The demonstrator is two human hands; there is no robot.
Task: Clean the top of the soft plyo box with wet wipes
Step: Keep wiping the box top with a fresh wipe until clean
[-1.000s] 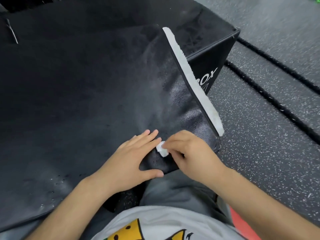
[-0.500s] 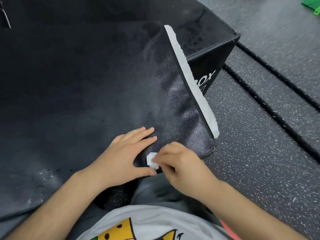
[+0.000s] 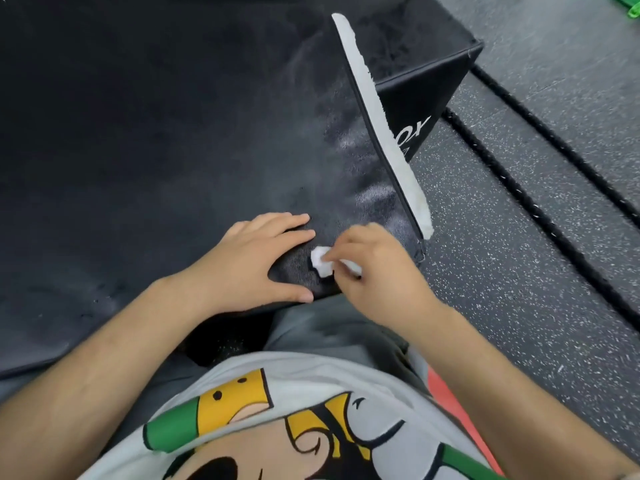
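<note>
The wiping step was in hand. The right hand (image 3: 377, 275) pinched a small wadded wet wipe (image 3: 321, 266) in its curled fingers (image 3: 351, 237) and pressed it to the top of the black plyo box (image 3: 156, 133), close to the near right corner. The left hand (image 3: 252, 261) lay flat just beside it, its fingers straight and grasping nothing, seemingly steadying the cover. Most of the top stretched away to the left and far side, so the next stroke likely called for sweeping outward from this corner. The near edge ran under the left thumb. The right edge, trimmed with a white strip (image 3: 381, 116), was near, with speckled floor (image 3: 519, 271) and black ropes (image 3: 571, 188) beyond.
</note>
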